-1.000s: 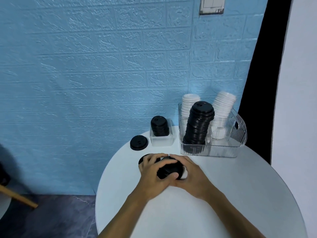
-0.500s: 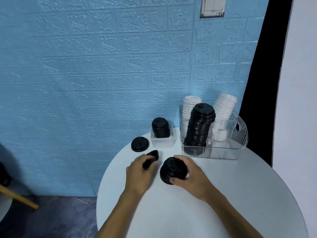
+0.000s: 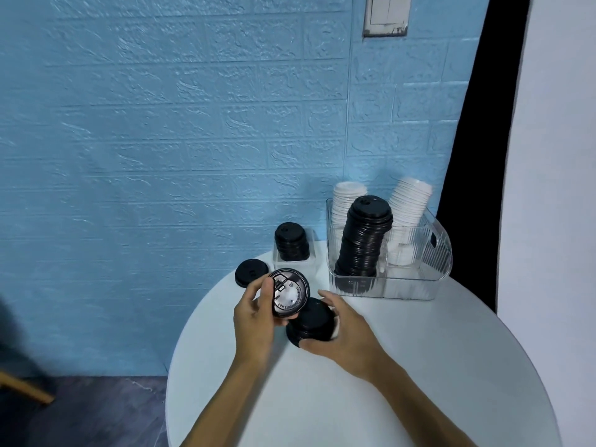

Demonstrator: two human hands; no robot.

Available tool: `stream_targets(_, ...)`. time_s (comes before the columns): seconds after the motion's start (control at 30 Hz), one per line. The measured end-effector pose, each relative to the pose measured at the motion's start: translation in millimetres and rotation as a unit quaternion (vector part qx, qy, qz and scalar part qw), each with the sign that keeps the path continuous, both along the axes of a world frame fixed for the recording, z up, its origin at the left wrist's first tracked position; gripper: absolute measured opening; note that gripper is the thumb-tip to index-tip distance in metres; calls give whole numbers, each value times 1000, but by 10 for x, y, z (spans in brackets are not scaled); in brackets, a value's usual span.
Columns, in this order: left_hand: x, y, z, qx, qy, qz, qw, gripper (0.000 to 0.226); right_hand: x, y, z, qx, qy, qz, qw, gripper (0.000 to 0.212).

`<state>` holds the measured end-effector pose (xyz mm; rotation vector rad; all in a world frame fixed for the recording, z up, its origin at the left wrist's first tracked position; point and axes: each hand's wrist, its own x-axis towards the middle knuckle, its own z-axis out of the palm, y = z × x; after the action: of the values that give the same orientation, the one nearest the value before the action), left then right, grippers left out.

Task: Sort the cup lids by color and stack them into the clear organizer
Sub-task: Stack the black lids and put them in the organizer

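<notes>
Left grip (image 3: 254, 317) grasps one tilted black lid (image 3: 289, 296); right grip (image 3: 346, 330) clasps short black stack (image 3: 311, 321) just beside it.

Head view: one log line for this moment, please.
left hand: holds black lid | right hand: grips black lid stack | organizer: part-filled

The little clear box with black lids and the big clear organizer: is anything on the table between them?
No. In the head view, only bare white table shows between the small clear box and the organizer.
</notes>
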<state>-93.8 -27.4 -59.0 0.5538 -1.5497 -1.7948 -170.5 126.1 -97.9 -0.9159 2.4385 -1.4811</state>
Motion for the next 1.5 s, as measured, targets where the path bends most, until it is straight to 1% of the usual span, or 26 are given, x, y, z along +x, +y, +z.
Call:
stream_targets(0.07,-25,-6,-32,-44,-8,43,998,19,9,-32,1,-2,-6,7,1000,108)
stream_targets(0.13,-39,-2,-57,-64,2,59,996,14,17,-53,13,-2,-2,11,1000,109)
stream_targets(0.2,-46,3,-82,-81,-8,50,995,12,29,-58,28,-1,4,12,1000,108)
stream_targets(0.4,-128,-50,-222,-113,-94,35,989,3,52,-56,53,-7,24,11,1000,108)
stream_targets(0.5,-162,-41,-265,-164,-123,40,978,4,53,-68,26,-4,57,20,998,98)
stream_targets(0.6,-179,-35,-311,-168,-109,11,980,7,55,-73,8,-1,73,31,997,86)
stream_targets(0.7,-167,-41,-338,-179,-103,-6,978,9,60,-66,28,-1,77,36,996,87)
stream_targets(0.83,-107,-40,-337,-203,-76,-45,975,7,65,-50,35,-13,54,24,998,75)
stream_targets(0.9,-89,-49,-310,-191,-68,-66,977,5,65,-50,11,-20,42,18,999,71)
stream_targets(0.97,-121,-132,-291,-162,-59,-41,984,9,64,-50,-9,-25,32,16,999,71)
stream_targets(1.03,-209,-333,-300,-174,-60,45,982,13,64,-49,-22,-27,21,14,999,72)
stream_targets(1.1,-329,-589,-308,-226,-97,105,964,27,61,-56,-26,-25,11,12,1000,71)
stream_targets(1.17,-459,-817,-293,-270,-172,119,940,47,59,-64,-22,-22,4,14,1000,72)
stream_targets(1.23,-556,-973,-233,-294,-241,87,921,66,67,-71,-13,-19,-3,16,1000,75)
stream_targets(1.3,-642,-1106,-187,-305,-275,18,911,79,74,-73,-6,-16,-7,15,1000,76)
stream_targets(1.33,-684,-1164,-174,-312,-294,-18,903,84,78,-73,-1,-14,-6,14,1000,75)
stream_targets(1.4,-761,-1262,-184,-339,-341,-73,874,88,86,-75,9,-10,-3,13,1000,73)
stream_targets(1.47,-819,-1306,-216,-377,-371,-94,843,87,85,-76,16,-8,0,13,1000,72)
stream_targets(1.5,-833,-1312,-242,-397,-370,-88,835,83,84,-77,17,-8,0,14,1000,72)
